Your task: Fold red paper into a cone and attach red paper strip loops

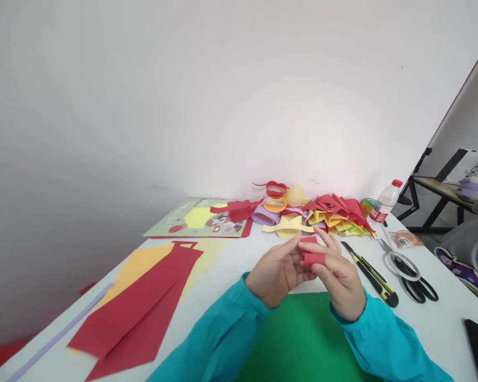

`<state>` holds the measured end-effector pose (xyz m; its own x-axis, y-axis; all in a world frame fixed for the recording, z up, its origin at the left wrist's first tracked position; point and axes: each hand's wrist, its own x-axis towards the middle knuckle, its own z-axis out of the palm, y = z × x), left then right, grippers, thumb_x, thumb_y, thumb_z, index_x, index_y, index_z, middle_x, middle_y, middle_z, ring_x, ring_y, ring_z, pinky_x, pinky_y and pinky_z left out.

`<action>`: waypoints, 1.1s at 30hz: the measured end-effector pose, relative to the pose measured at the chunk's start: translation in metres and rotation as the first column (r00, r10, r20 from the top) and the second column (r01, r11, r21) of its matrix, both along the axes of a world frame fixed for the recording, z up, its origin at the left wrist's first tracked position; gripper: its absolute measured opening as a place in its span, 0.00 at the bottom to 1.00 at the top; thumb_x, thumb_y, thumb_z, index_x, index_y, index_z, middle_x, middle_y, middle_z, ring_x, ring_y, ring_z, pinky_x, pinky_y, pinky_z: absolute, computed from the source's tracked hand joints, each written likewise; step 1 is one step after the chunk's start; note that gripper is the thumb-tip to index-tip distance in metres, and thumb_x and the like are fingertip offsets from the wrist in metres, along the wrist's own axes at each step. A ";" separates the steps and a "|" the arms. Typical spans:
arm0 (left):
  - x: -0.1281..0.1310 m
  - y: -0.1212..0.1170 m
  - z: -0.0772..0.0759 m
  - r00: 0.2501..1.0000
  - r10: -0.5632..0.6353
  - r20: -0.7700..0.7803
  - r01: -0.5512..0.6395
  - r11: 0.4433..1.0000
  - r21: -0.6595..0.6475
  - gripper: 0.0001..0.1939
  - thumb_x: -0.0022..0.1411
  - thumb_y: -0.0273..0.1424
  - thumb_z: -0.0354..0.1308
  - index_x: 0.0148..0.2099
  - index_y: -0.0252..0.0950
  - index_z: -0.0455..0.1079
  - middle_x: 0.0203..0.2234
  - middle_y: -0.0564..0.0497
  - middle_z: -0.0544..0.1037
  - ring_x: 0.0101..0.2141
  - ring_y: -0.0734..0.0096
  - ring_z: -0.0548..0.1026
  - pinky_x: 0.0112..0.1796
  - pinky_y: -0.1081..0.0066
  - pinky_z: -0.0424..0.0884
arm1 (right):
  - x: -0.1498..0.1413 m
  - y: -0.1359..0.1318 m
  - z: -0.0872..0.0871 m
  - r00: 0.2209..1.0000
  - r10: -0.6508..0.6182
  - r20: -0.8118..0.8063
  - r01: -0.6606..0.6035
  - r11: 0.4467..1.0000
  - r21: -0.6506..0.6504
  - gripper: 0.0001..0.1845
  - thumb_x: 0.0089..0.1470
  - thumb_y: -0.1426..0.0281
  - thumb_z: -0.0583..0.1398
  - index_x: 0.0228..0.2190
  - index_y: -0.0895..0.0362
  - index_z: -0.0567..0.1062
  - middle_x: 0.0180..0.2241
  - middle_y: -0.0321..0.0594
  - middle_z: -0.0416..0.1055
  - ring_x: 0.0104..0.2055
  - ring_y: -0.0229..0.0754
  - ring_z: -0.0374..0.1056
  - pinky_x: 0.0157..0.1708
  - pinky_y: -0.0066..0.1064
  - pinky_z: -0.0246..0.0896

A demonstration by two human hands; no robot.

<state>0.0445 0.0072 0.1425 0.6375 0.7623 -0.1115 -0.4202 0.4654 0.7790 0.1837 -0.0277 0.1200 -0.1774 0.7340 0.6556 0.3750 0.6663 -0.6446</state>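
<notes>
- Your left hand (276, 270) and your right hand (340, 276) come together over the far edge of the green sheet (298, 339), teal sleeves reaching across it
- Both your grips are closed lightly on the small red paper (314, 259), which sits between your fingertips, up off the bench (448, 339) and beyond the green sheet's far edge as you look at it
- You have your right thumb under the near part of that paper; whether it is one folded piece or two, you cannot tell from here
- Left of the green sheet you have long red papers (143, 313) overlapping, lying partly on an orange-yellow sheet (143, 265), with a thin purple strip (63, 331) farther left
- Right of the green sheet you have a yellow and black cutter (372, 276), then black-handled scissors (420, 289) with a white ring (412, 276) resting across them
- Well beyond the green sheet, by the wall, you see a pile of folded papers (338, 209), red over yellow, and to its right a red-capped bottle (386, 201), tilted in your view
- Beyond the green sheet and to its left lies a pale green board (175, 220) bearing paper cut-outs
</notes>
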 end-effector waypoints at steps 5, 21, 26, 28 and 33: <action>-0.011 0.001 0.006 0.986 0.126 -0.107 -0.119 0.990 0.073 0.11 0.48 0.34 0.63 0.31 0.29 0.72 0.25 0.45 0.78 0.25 0.69 0.75 0.30 0.70 0.71 | -0.007 0.000 -0.007 0.995 -0.086 0.044 0.087 0.996 -0.003 0.12 0.57 0.66 0.52 0.37 0.47 0.76 0.60 0.30 0.49 0.64 0.50 0.34 0.59 0.53 0.26; -0.014 -0.004 0.005 0.885 0.378 -0.272 0.043 0.515 0.856 0.13 0.58 0.27 0.50 0.37 0.40 0.76 0.32 0.51 0.79 0.34 0.66 0.75 0.37 0.69 0.70 | -0.005 0.013 -0.007 0.939 0.132 -0.319 -0.271 0.854 -0.444 0.09 0.45 0.60 0.62 0.24 0.51 0.79 0.49 0.40 0.66 0.55 0.50 0.56 0.55 0.43 0.46; -0.018 -0.002 0.010 0.926 0.306 -0.219 0.106 0.346 0.932 0.15 0.60 0.27 0.47 0.40 0.43 0.75 0.43 0.48 0.76 0.43 0.63 0.73 0.46 0.64 0.66 | -0.002 0.009 0.010 0.803 0.177 -0.569 -0.499 0.721 -0.481 0.07 0.41 0.65 0.61 0.19 0.53 0.78 0.42 0.40 0.72 0.54 0.52 0.56 0.54 0.43 0.47; -0.021 0.001 0.009 0.918 0.338 -0.207 0.115 0.274 0.955 0.13 0.59 0.28 0.50 0.39 0.44 0.76 0.47 0.47 0.72 0.48 0.60 0.70 0.48 0.61 0.64 | -0.003 0.006 0.015 0.728 0.184 -0.661 -0.570 0.699 -0.432 0.07 0.41 0.66 0.59 0.22 0.53 0.78 0.40 0.40 0.72 0.53 0.52 0.58 0.52 0.43 0.51; -0.023 0.006 0.004 0.911 0.352 -0.213 0.170 0.150 0.974 0.13 0.58 0.26 0.52 0.39 0.44 0.75 0.54 0.46 0.65 0.53 0.59 0.64 0.50 0.60 0.62 | -0.005 0.002 0.017 0.692 0.102 -0.715 -0.509 0.771 -0.383 0.09 0.47 0.63 0.59 0.27 0.52 0.78 0.43 0.42 0.71 0.51 0.50 0.61 0.49 0.42 0.55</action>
